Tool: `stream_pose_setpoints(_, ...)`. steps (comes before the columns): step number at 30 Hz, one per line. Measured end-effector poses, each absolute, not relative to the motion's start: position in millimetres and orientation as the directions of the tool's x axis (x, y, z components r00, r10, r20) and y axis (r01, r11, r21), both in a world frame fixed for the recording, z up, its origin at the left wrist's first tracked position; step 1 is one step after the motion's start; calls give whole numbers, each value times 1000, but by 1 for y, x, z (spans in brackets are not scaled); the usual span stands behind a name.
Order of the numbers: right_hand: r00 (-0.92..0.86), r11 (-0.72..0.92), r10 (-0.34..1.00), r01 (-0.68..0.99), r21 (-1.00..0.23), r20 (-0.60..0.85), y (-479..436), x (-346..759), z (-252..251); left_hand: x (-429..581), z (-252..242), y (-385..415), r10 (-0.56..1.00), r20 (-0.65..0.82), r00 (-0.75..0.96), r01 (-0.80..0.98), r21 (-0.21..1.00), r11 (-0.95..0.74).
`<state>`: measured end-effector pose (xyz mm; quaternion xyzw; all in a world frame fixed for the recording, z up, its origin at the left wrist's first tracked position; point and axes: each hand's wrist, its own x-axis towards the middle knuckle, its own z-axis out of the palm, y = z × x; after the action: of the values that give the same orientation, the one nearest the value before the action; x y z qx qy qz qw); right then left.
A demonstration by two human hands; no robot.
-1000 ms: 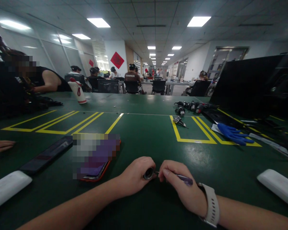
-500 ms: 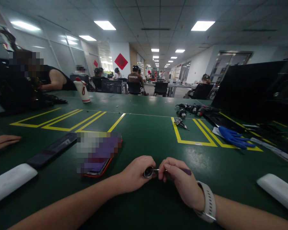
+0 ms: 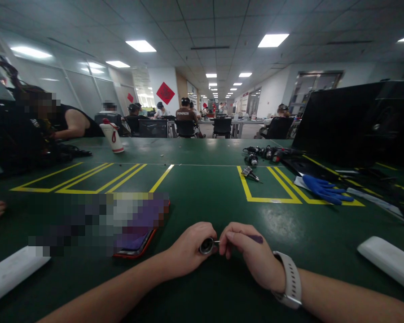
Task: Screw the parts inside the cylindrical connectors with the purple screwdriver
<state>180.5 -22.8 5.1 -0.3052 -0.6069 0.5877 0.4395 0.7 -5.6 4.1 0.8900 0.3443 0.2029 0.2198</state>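
Observation:
Both hands rest together on the green table (image 3: pixel 222 197) near its front edge. My left hand (image 3: pixel 188 251) is closed around a small round metal part (image 3: pixel 207 246) whose open end faces me. My right hand (image 3: pixel 247 255), with a white watch on the wrist, pinches a thin screwdriver with a purple handle (image 3: pixel 254 239). Its metal tip reaches into the side of the metal part.
A red-cased phone (image 3: pixel 134 237) lies left of my hands. White pads sit at the far left (image 3: pixel 10 273) and far right (image 3: pixel 387 262). A blue glove (image 3: pixel 323 188), small tools (image 3: pixel 262 154), a dark monitor (image 3: pixel 343 121) and a white bottle (image 3: pixel 111 137) stand farther back. Other people sit at the left and beyond.
The hands stay joined on the part and screwdriver, with the right hand's grip slightly turned. Another person's hand at the far left has drawn back towards the edge.

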Motion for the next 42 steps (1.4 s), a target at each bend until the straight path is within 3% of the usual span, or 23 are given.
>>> stream_pose_setpoints(4,-417,86,894,-198,-976,163,-22,181,1,1,4,-5,713,195,673,536,535,-653)
stream_pose_setpoints(7,-397,272,879,-39,-962,265,-28,184,7,3,3,-4,740,190,645,562,539,-628)
stream_pose_setpoints(10,-425,480,819,139,-866,385,-34,187,13,4,3,-4,739,181,649,570,528,-630)
stream_pose_setpoints(13,-458,570,772,194,-798,440,-36,187,13,4,3,-5,722,185,667,564,508,-651)
stream_pose_setpoints(18,-447,301,856,22,-953,260,-26,186,6,3,2,-5,691,176,701,547,490,-679)
stream_pose_setpoints(22,-429,163,882,-105,-981,192,-20,185,3,5,3,-5,692,166,703,550,491,-676)
stream_pose_setpoints(25,-428,185,878,-106,-977,213,-22,185,5,7,5,-5,702,144,697,563,497,-661)
stream_pose_setpoints(32,-439,424,827,74,-903,352,-30,187,11,5,0,-1,721,128,681,581,505,-638)
stream_pose_setpoints(38,-447,239,867,-20,-971,223,-26,187,8,4,-1,0,708,156,689,563,500,-658)
stream_pose_setpoints(42,-452,251,861,-21,-968,234,-26,188,9,4,0,-1,699,158,698,545,515,-661)
